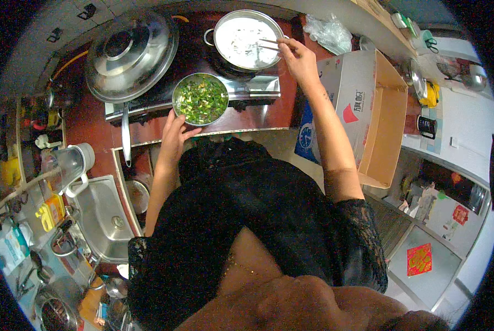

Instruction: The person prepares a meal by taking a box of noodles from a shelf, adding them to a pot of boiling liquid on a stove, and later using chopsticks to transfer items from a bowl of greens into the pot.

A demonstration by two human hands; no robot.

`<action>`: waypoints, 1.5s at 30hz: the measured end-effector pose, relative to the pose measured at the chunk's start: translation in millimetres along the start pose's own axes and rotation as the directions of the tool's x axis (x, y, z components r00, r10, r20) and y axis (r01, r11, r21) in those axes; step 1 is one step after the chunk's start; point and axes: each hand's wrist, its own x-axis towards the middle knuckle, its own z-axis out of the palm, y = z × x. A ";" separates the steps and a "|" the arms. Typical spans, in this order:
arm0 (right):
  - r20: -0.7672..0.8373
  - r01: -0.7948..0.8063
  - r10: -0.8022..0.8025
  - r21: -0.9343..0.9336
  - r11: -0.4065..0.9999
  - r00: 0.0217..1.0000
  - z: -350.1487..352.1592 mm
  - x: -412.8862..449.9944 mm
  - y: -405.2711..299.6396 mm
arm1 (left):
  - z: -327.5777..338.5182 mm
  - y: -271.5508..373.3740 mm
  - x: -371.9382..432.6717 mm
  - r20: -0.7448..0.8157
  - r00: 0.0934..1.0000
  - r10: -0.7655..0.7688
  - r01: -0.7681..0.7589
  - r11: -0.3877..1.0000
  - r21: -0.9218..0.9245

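Note:
My right hand (298, 60) grips a pair of chopsticks (268, 44), their tips over a round metal pot (221, 22) on the right side of the gas stove. White liquid (238, 39) with some small pieces in it fills the pot; steam or glare hides detail. With my left hand (176, 131) I hold the near left rim of a metal bowl (228, 99) at the stove's front edge. Chopped green vegetables (201, 99) with pale yellowish bits fill this bowl.
A large domed lid (147, 58) covers a pan on the left burner; its handle (126, 136) juts over the counter edge. Right of me stands an open cardboard box (365, 103). A plastic bag (329, 35) lies behind it. At left are a sink (102, 215) and a clear pitcher (67, 165).

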 end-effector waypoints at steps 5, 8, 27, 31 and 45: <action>-0.227 0.216 -0.216 -0.022 0.976 0.950 17.2 -46.0 3.7 | -9.4 -7.8 5.5 0.049 0.999 -0.002 0.006 0.996 -0.085; -0.043 0.223 -0.237 -0.209 0.952 0.971 30.5 -75.4 -7.8 | -17.2 -13.3 8.9 0.015 0.999 -0.037 0.038 0.996 -0.084; 0.382 0.566 -0.469 -0.197 0.801 0.796 159.3 -160.8 -40.7 | -43.3 -32.9 34.2 0.085 0.990 -0.112 0.131 0.954 -0.269; 0.438 0.623 -0.487 -0.250 0.741 0.755 169.4 -158.0 -38.5 | -56.4 -41.5 40.7 0.067 0.994 -0.088 0.102 0.964 -0.244; 0.401 0.440 -0.303 -0.310 0.843 0.864 149.4 -167.7 -31.4 | -79.6 -51.9 90.2 -0.004 0.990 -0.141 0.133 0.948 -0.290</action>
